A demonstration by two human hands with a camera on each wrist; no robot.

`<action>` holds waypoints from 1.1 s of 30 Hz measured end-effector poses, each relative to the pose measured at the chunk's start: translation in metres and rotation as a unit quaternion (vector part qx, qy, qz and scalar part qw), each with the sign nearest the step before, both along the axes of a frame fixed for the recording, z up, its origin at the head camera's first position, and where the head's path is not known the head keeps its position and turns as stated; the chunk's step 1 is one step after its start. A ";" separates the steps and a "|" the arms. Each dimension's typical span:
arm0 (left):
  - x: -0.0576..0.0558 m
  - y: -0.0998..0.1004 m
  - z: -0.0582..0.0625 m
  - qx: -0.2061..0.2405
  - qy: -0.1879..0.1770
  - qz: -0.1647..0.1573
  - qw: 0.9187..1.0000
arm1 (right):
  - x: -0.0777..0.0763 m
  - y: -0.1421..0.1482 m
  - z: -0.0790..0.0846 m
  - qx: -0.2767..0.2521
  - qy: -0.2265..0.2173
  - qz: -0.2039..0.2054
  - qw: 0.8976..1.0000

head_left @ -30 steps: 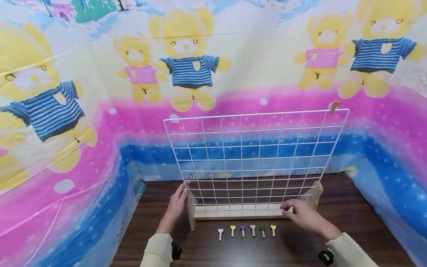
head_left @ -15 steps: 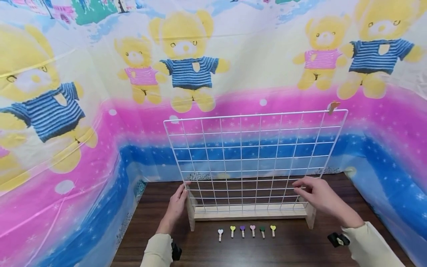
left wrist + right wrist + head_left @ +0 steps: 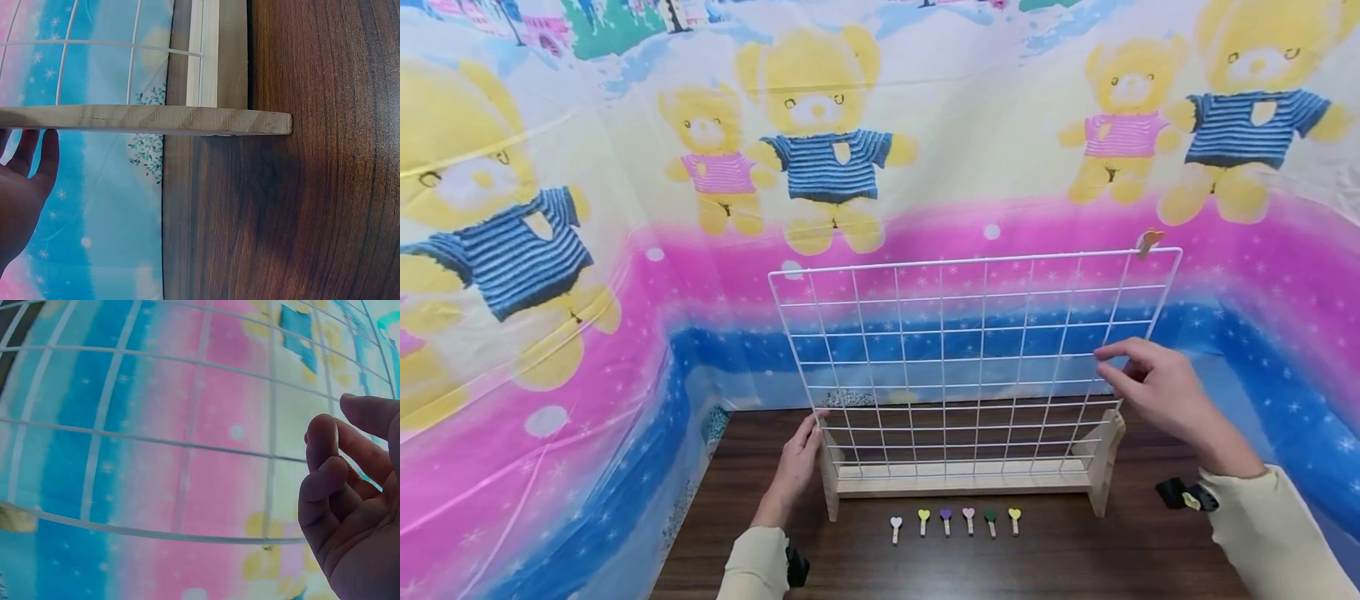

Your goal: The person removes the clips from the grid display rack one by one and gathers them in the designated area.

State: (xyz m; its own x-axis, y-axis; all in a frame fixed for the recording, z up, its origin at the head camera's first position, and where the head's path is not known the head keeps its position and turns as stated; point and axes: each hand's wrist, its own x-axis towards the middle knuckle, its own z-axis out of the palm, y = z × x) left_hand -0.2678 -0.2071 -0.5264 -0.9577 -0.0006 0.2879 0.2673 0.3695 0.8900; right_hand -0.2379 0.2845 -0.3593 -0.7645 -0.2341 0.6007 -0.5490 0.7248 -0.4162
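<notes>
A white wire grid (image 3: 925, 333) stands upright in a pale wooden stand (image 3: 962, 481). My left hand (image 3: 796, 458) is at the stand's left end panel. In the left wrist view, its nearly straight fingers (image 3: 47, 156) touch the panel's outer face (image 3: 144, 117). My right hand (image 3: 1161, 392) is raised in front of the grid's right side, holding nothing. Its fingers (image 3: 322, 487) are loosely bent, with the thumb apart from them. An orange heart clothespin (image 3: 1150, 242) is clipped to the top wire near the right corner.
Several small heart clothespins (image 3: 969, 521) lie in a row on the dark wooden table (image 3: 850, 567) before the stand, in white, yellow, purple, pink and green. A bear-patterned cloth (image 3: 955, 150) hangs behind and at both sides.
My right hand has moved up and to the right, from the stand's base near its right end to the grid's right side. The left hand stays at the left panel.
</notes>
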 end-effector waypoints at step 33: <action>0.000 0.000 0.001 0.008 -0.017 -0.001 1.000 | -0.012 0.002 0.106 -0.258 -0.004 -0.092 0.962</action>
